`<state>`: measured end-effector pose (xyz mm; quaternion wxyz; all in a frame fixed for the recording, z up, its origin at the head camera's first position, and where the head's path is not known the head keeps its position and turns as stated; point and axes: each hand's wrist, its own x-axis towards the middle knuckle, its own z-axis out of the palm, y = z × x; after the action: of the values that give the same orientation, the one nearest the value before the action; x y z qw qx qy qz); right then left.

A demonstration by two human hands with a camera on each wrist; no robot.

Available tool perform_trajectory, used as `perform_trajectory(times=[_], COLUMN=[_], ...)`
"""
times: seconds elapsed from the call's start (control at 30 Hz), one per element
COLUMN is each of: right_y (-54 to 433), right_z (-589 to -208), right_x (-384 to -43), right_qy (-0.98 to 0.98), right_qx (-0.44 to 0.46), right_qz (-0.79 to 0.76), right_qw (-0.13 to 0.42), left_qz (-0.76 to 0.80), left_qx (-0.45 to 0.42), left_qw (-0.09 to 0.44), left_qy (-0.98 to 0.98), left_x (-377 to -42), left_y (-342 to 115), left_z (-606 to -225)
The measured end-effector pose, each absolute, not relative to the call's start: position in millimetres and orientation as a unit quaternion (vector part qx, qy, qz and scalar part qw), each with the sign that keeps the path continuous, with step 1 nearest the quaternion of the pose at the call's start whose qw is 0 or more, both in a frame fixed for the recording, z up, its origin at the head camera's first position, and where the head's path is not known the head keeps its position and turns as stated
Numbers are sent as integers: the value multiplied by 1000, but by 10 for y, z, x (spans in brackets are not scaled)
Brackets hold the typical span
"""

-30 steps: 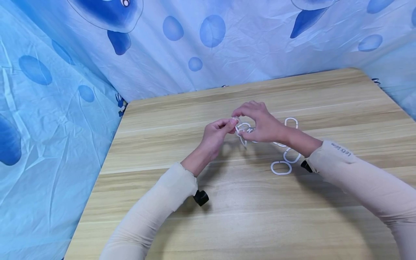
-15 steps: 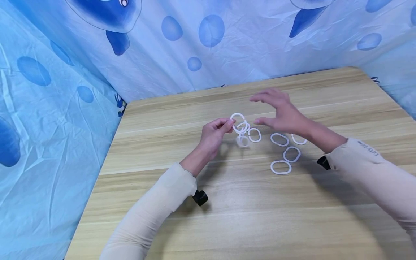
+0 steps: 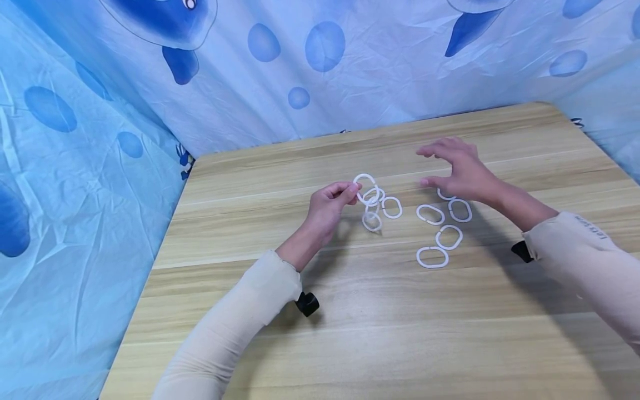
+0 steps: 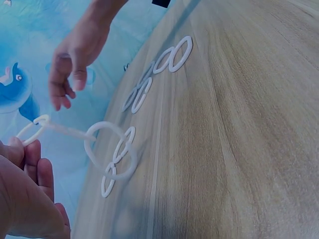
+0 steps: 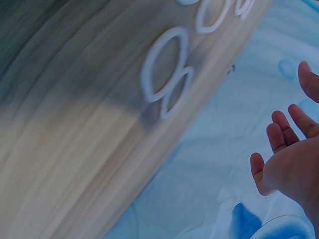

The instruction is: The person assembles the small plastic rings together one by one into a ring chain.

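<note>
My left hand [image 3: 326,214] pinches a white oval plastic ring [image 3: 365,175] between thumb and fingers. Two more rings hang from it as a short chain; the lowest ring [image 4: 87,149] dangles over the table, and the middle one appears edge-on in the left wrist view. To the right, my right hand [image 3: 462,173] hovers with nothing in it, thumb and fingers spread apart. Below and in front of it lie several loose rings, including one oval ring [image 3: 428,206] with a small gap in its side. The fingers partly cover the rearmost ring [image 3: 446,197].
Behind the hanging chain, a loose ring [image 3: 401,209] lies on the wooden table [image 3: 380,333], with another ring beside it. A blue curtain [image 3: 280,111] with printed dolphins and bubbles stands along the table's back and left side.
My right hand has come off the ring at the left hand and moved right, over the loose rings. The chain hangs free from the left hand, which has hardly moved.
</note>
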<state>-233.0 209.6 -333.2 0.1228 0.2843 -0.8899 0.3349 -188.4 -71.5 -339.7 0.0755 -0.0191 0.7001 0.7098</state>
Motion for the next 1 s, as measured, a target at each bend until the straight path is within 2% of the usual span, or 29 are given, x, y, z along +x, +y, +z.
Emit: perform_trajectory(times=[0.53, 1.0], right_y=[2541, 2580], right_z=[-3541, -3712], right_x=[-2379, -2379], right_qy=[-935, -956], right_qx=[215, 196], right_qz=[276, 220], right_qw=[56, -10], left_qz=[709, 708], left_qx=[-17, -19], left_qw=[71, 79], left_qy=[701, 702], left_x=[-1889, -1884], left_y=[-698, -691], left_z=[-3383, -3378])
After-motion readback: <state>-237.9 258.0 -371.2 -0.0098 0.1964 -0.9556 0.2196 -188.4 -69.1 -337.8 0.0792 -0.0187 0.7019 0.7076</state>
